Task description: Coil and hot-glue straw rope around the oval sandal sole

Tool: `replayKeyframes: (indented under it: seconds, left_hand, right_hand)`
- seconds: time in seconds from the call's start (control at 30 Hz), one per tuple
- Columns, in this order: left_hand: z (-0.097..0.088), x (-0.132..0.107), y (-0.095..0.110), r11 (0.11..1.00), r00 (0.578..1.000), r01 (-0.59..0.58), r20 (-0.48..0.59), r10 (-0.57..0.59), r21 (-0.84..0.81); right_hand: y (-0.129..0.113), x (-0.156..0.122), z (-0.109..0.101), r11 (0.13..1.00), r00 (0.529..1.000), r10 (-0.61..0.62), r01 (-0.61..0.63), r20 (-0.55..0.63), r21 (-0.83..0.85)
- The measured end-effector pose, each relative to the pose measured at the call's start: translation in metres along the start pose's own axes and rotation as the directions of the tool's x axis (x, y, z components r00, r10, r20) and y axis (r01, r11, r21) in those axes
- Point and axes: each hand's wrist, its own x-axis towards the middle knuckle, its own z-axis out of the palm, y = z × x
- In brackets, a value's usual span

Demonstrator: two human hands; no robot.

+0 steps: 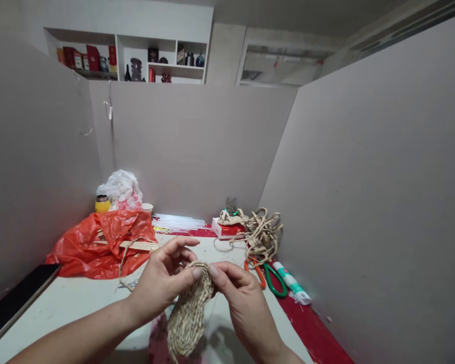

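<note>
A braided straw piece [186, 323], shaped like a shoe sole, hangs in front of me with its upper end between both hands. My left hand [170, 273] pinches that end from the left, thumb on the near side, while its index finger sticks out above. On the other side my right hand [237, 288] grips the same rim between thumb and fingers. The fingertips behind the straw are hidden. A thin straw cord [123, 263] lies left of my left hand, close to a small pair of metal scissors [131, 285].
At left lie a red plastic bag [98, 247] with wooden sticks and a black flat device [18, 298]. Clear rods [178, 222] lie at the back. On the right are a tangled straw rope [265, 232], green-handled scissors [276, 281] and a white-and-green roll [291, 284]. Grey partitions [189, 146] enclose the table.
</note>
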Motion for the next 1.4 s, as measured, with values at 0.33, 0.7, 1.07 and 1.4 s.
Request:
replayKeyframes:
  seconds: [0.33,0.7,1.07,1.4]
  left_hand:
    - [0.001,-0.007,-0.006,0.992,0.993,-0.077,-0.078,0.085,0.103]
    - [0.002,-0.01,-0.008,0.968,0.983,-0.134,-0.098,0.158,0.211]
    - [0.01,-0.015,-0.018,0.841,0.871,-0.455,-0.053,0.489,0.295]
    - [0.01,-0.013,-0.016,0.921,0.926,-0.323,-0.129,0.355,0.217]
  right_hand:
    - [-0.004,-0.004,0.003,0.977,0.995,0.089,-0.095,0.04,0.19]
    - [-0.008,-0.013,0.008,0.979,0.978,-0.186,0.177,-0.089,-0.103]
    - [-0.004,-0.02,0.01,0.951,0.956,-0.279,0.262,-0.093,-0.162]
    - [-0.004,-0.016,0.01,0.97,0.97,-0.209,0.19,-0.12,-0.154]
